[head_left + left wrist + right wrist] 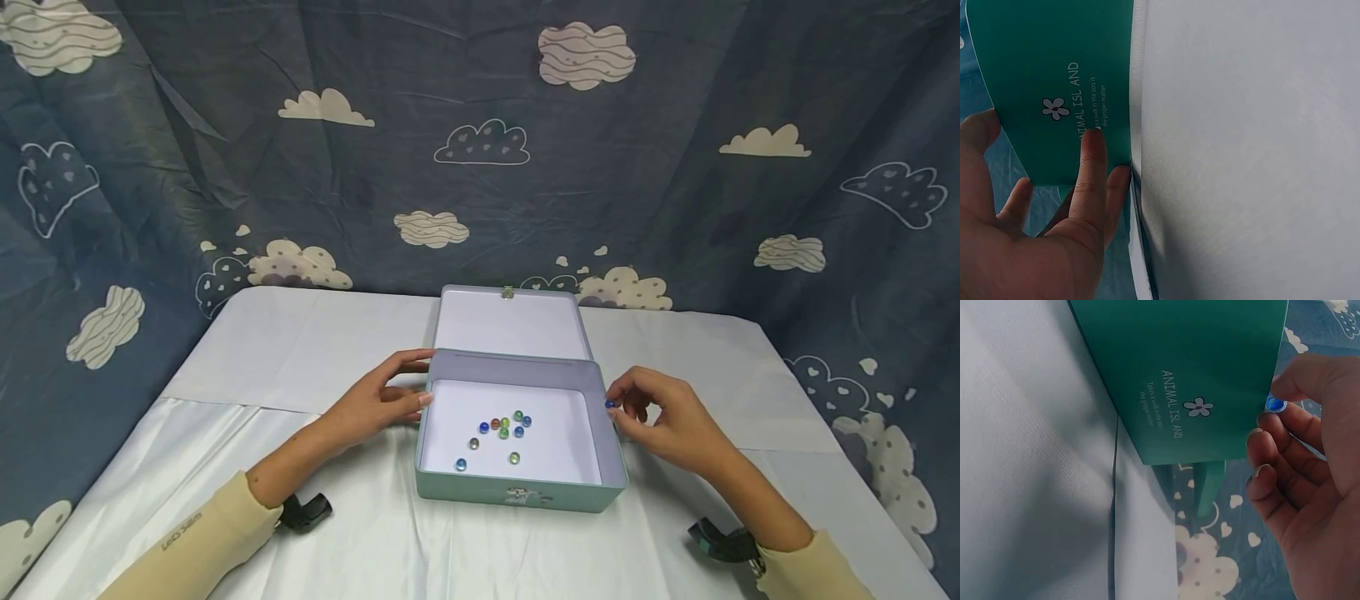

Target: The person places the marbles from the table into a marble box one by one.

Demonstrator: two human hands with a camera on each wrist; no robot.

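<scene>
A green tin box (517, 498) with a pale inside stands on the table, its hinged lid (510, 321) laid back behind it. Several glass marbles (504, 422) in blue, green, yellow and reddish lie on its floor. My right hand (667, 417) pinches a blue marble (1275, 404) between thumb and fingertip, right at the box's right rim. My left hand (382, 400) rests on the left side of the box with its fingers extended, thumb at the rim. In the left wrist view its fingers (1091, 169) lie against the printed green side wall.
A white cloth (337, 517) covers the table. Behind it hangs a dark blue curtain (375, 192) with cloud prints. Black wrist cameras (306, 512) sit on both wrists, close above the cloth.
</scene>
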